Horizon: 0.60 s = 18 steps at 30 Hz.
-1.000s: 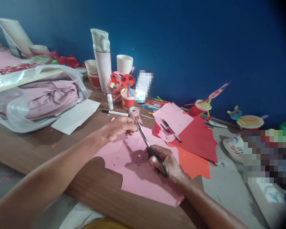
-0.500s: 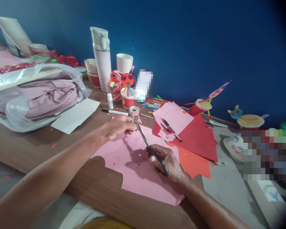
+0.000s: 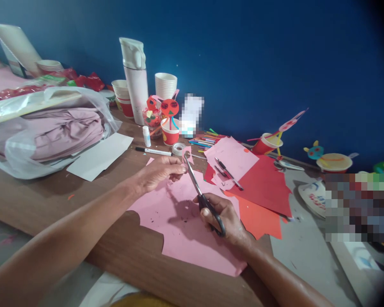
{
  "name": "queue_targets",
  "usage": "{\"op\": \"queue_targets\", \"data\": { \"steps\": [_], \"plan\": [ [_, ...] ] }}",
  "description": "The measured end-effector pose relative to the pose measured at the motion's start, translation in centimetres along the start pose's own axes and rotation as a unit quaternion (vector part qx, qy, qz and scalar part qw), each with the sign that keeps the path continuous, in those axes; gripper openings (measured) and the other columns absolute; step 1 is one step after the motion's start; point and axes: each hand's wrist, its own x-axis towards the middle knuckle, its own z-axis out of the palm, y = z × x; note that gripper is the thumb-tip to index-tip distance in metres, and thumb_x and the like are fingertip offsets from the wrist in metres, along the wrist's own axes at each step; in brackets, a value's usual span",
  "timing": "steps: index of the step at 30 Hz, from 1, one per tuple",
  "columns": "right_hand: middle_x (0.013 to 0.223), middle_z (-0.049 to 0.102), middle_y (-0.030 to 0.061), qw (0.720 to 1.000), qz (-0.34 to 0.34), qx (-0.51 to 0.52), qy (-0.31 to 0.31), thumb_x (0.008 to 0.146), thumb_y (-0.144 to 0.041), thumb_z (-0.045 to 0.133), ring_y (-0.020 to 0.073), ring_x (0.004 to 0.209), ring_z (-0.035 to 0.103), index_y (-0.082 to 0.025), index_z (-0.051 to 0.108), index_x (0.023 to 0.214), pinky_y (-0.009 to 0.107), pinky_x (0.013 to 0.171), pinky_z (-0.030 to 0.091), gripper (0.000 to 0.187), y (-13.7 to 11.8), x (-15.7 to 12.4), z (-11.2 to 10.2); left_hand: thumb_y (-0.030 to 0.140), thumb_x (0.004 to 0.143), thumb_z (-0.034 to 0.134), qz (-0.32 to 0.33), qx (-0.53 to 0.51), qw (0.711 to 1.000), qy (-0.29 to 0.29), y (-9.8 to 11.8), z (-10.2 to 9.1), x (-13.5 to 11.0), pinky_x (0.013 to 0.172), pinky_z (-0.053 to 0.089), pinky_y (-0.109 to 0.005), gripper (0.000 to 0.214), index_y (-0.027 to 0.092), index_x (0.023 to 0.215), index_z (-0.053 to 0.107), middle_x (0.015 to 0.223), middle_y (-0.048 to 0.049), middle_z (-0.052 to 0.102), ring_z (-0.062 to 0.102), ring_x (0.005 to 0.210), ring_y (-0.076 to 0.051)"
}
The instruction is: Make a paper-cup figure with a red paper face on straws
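My left hand (image 3: 161, 172) pinches a small piece of pink paper (image 3: 187, 152) between thumb and fingers. In my right hand (image 3: 222, 215) is a pair of scissors (image 3: 195, 181) with black handles. Their blades point up and to the left, with the tips at the small paper piece beside my left fingertips. Whether the blades are fully closed is hard to make out. Under both hands lies a large sheet of pink paper (image 3: 192, 245) with cut, uneven edges and small dark specks on it.
Behind my hands stand a glue stick (image 3: 146, 136), a tape roll (image 3: 178, 149), a marker (image 3: 153, 151) and a cup with a red paper face (image 3: 170, 132). Pens (image 3: 229, 174) rest on pink and red paper (image 3: 269, 183) to the right. A plastic bag (image 3: 51, 132) sits left.
The small pink paper piece has turned and shifted slightly right at the scissor tips. My left fingers have moved a little with it. My right hand stays nearly in place.
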Motion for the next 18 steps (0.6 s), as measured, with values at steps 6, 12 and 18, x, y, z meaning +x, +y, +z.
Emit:
{"op": "queue_targets", "data": {
  "steps": [6, 12, 18],
  "plan": [
    [0.050, 0.047, -0.0059, 1.000, 0.009, 0.004, 0.000, 0.072, -0.042, 0.064, 0.0062, 0.040, 0.041, -0.014, 0.059, 0.090, 0.018, 0.040, 0.034, 0.034, -0.40, -0.11, 0.24, 0.023, 0.071, 0.059, 0.001, -0.002, 1.000, -0.011, -0.16, -0.17, 0.10, 0.059, 0.037, -0.027, 0.009, 0.014, 0.070, 0.061, 0.062, 0.0009, 0.054, 0.048, 0.059, -0.011],
    [0.050, 0.047, -0.0060, 1.000, 0.004, 0.001, -0.001, 0.073, -0.040, 0.064, 0.0055, 0.040, 0.041, -0.014, 0.059, 0.090, 0.017, 0.040, 0.033, 0.032, -0.53, -0.20, 0.29, 0.021, 0.070, 0.060, -0.013, -0.011, 1.000, -0.007, -0.18, -0.13, 0.04, 0.060, 0.037, -0.027, 0.007, 0.014, 0.070, 0.060, 0.062, 0.0006, 0.055, 0.050, 0.060, -0.011],
    [0.050, 0.047, -0.0058, 1.000, 0.006, -0.009, 0.000, 0.073, -0.042, 0.063, 0.0060, 0.039, 0.041, -0.014, 0.059, 0.090, 0.018, 0.039, 0.034, 0.032, -0.57, -0.12, 0.23, 0.022, 0.070, 0.060, -0.020, -0.020, 1.000, -0.010, -0.23, -0.22, 0.19, 0.060, 0.037, -0.027, 0.008, 0.014, 0.069, 0.060, 0.060, 0.0009, 0.055, 0.050, 0.058, -0.011]
  ]
}}
